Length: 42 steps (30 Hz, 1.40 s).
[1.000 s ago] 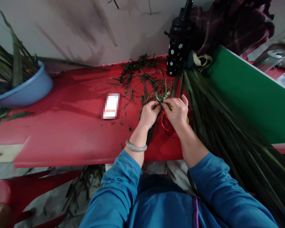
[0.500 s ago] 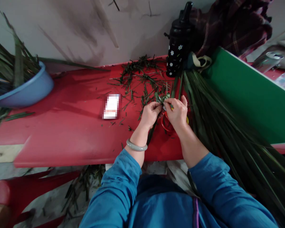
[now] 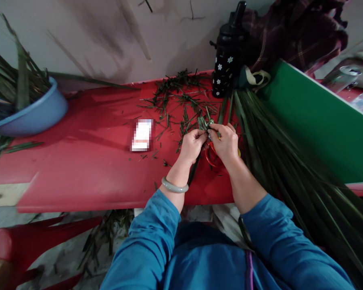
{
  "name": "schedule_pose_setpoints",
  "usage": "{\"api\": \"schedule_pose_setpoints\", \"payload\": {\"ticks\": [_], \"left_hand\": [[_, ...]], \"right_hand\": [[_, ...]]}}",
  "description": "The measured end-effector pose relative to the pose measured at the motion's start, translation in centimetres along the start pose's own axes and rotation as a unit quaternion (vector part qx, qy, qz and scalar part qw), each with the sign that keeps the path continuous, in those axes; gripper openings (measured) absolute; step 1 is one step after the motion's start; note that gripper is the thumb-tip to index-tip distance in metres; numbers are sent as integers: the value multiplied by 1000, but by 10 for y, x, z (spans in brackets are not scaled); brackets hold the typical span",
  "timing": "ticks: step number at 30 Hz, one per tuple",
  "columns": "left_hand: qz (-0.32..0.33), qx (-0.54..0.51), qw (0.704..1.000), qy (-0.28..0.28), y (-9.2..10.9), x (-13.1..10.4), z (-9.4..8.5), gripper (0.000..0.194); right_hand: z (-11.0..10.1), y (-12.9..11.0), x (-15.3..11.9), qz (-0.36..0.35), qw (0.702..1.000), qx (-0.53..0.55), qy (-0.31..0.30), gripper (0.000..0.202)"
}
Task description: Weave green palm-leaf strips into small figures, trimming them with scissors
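Observation:
Between my hands is a small bundle of green leaf strips (image 3: 203, 122), folded or woven at its upper end; a dark leaf tail hangs below it. My left hand (image 3: 192, 146) is closed in a pinch on its left side. With thumb and forefinger, my right hand (image 3: 225, 140) pinches the same piece from the right. The fingertips hide part of the weave. Scissors with red handles (image 3: 211, 158) lie on the red table (image 3: 109, 169), partly covered by my right hand. A yellow bit shows beside that hand.
Leaf scraps (image 3: 181, 86) litter the table's back. A black flowered bottle (image 3: 226, 60) stands behind my hands. Long leaves (image 3: 269, 161) lie at the right beside a green board (image 3: 314, 129). At left is a blue basin (image 3: 33, 117) of leaves; a blurred-out white rectangle (image 3: 142, 135) lies mid-table.
The leaf strips at the top of the bundle have shifted slightly. My right hand's outer fingers have curled in; both hands stay in nearly the same place.

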<state>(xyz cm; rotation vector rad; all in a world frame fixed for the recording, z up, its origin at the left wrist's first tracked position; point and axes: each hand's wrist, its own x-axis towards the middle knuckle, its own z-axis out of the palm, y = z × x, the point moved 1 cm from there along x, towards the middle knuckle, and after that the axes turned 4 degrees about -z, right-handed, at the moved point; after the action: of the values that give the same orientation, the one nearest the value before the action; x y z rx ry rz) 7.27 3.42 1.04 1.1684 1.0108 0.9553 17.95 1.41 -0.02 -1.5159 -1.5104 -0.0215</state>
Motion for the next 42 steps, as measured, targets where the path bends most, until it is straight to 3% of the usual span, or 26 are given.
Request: {"api": "schedule_pose_setpoints", "payload": {"ticks": [11, 19, 26, 29, 42], "left_hand": [[-43, -47, 998, -13, -1, 1, -1, 12], [-22, -54, 998, -33, -7, 5, -4, 11], [-23, -98, 995, -13, -7, 5, -1, 7], [-34, -82, 996, -23, -4, 4, 0, 7], [19, 4, 1000, 14, -3, 2, 1, 9]], "right_hand": [[1, 1, 0, 1, 1000, 26, 7, 18], [1, -3, -2, -4, 1000, 14, -12, 19], [1, -4, -1, 10, 999, 49, -7, 15], [1, -4, -1, 27, 998, 54, -4, 14], [0, -6, -1, 55, 997, 44, 14, 12]]}}
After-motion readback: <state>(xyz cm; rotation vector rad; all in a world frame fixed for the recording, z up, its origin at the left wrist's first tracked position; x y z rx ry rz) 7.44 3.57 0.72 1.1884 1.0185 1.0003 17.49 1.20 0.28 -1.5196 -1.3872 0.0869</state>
